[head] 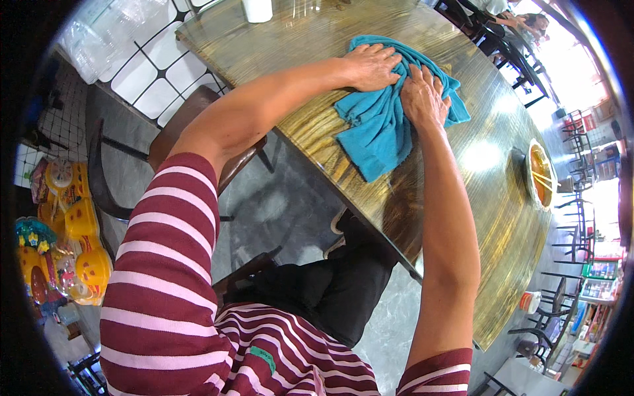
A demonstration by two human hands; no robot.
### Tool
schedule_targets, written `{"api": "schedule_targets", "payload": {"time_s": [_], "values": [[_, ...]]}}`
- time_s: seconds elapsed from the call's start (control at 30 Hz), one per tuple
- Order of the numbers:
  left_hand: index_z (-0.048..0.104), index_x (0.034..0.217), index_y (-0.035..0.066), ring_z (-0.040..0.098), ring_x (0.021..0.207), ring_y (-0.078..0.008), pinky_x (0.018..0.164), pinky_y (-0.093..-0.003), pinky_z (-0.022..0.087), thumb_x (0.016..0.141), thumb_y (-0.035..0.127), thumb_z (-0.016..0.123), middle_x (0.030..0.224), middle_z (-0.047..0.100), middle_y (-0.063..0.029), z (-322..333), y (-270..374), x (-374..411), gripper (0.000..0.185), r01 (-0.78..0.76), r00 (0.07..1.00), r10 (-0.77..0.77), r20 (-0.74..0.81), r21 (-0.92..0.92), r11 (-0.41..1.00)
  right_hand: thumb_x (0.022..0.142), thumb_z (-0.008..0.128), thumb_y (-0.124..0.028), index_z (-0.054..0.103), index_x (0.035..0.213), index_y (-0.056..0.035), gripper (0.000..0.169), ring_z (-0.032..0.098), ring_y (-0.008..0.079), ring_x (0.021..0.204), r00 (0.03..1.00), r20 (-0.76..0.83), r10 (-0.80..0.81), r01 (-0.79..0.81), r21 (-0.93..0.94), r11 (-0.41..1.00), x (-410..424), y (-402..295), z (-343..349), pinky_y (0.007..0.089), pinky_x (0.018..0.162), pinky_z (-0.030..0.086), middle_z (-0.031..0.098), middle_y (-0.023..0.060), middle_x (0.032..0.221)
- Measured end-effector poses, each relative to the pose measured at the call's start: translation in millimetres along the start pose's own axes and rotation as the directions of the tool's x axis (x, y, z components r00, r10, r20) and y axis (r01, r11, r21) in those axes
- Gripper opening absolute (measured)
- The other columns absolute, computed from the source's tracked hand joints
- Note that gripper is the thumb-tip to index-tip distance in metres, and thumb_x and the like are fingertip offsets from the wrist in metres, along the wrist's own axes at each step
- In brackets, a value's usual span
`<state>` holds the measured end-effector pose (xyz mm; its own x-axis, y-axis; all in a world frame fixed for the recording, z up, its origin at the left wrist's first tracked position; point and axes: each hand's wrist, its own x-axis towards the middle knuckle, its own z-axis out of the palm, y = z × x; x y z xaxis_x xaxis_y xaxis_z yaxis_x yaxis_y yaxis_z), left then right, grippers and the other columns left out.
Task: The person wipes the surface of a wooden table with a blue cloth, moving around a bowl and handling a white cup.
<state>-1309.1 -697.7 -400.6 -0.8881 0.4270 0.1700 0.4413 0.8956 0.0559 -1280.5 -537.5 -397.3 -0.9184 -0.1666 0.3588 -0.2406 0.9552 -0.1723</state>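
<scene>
A bunched teal cloth [381, 133] lies on the glossy wooden table [307, 44]. Both hands press down on it near its upper part. My left hand [374, 67] rests flat on the cloth's upper left, fingers spread slightly and pointing right. Close beside it, my right hand [426, 96] lies on the cloth's right part, its fingertips bent into the folds. The cloth's lower end spreads towards the near table edge. What the palms cover is hidden.
A bowl [540, 173] of reddish food with chopsticks stands near the table's right rim. A white container [258, 10] stands at the far left edge. A brown-seated chair [188, 123] is close to the table's left side. Other people sit at upper right.
</scene>
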Motion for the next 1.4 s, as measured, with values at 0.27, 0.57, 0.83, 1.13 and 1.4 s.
{"api": "schedule_targets", "payload": {"time_s": [0.27,0.57,0.83,1.13,1.4], "values": [[0.036,0.144,0.003,0.027,0.142,-0.0338,0.116,-0.0462,0.021,0.095,0.028,0.049,0.152,0.031,-0.0175,-19,18,-131,0.057,-0.241,0.965,0.224,-0.138,-0.131,0.962,0.092,0.049,-0.051,0.045,0.140,-0.0170,0.059,0.030,0.0376,0.139,0.951,0.181,-0.251,0.211,0.214,0.954,-75,-10,-40,0.0654,0.106,0.024,0.039,0.0157,0.148],[0.038,0.144,0.006,0.024,0.143,-0.0302,0.117,-0.0450,0.018,0.100,0.030,0.044,0.153,0.031,-0.0136,-40,-45,-217,0.051,-0.090,0.993,0.083,-0.079,-0.087,0.992,0.087,0.060,-0.041,0.042,0.140,-0.0112,0.063,0.033,0.0402,0.134,0.831,0.126,-0.541,0.518,0.175,0.837,-110,-112,-41,0.0638,0.103,0.029,0.038,0.0189,0.146],[0.037,0.145,0.011,0.027,0.140,-0.0364,0.115,-0.0462,0.023,0.102,0.036,0.036,0.152,0.032,-0.0165,-27,-129,-150,0.050,0.116,0.988,-0.107,-0.109,0.080,0.990,0.093,0.049,-0.038,0.041,0.139,-0.0109,0.054,0.032,0.0366,0.137,0.865,0.028,-0.500,0.484,0.213,0.849,-7,-144,32,0.0625,0.107,0.026,0.038,0.0136,0.147],[0.042,0.141,0.011,0.039,0.131,-0.0363,0.105,-0.0497,0.034,0.100,0.031,0.042,0.147,0.039,-0.0148,-5,-139,-88,0.046,0.325,0.935,-0.303,-0.182,0.107,0.939,0.093,0.047,-0.031,0.040,0.139,-0.0193,0.048,0.031,0.0302,0.138,0.919,0.103,-0.380,0.353,0.214,0.911,34,-145,45,0.0575,0.111,0.024,0.038,0.0039,0.149],[0.037,0.142,-0.001,0.026,0.142,-0.0320,0.116,-0.0451,0.021,0.099,0.034,0.042,0.152,0.032,-0.0167,-17,-35,-162,0.055,0.152,0.981,-0.149,-0.127,0.019,0.988,0.092,0.051,-0.015,0.050,0.134,-0.0173,0.043,0.039,0.0297,0.135,0.798,0.060,-0.600,0.535,0.389,0.750,-42,-72,-5,0.0548,0.107,0.031,0.048,0.0076,0.142]]}}
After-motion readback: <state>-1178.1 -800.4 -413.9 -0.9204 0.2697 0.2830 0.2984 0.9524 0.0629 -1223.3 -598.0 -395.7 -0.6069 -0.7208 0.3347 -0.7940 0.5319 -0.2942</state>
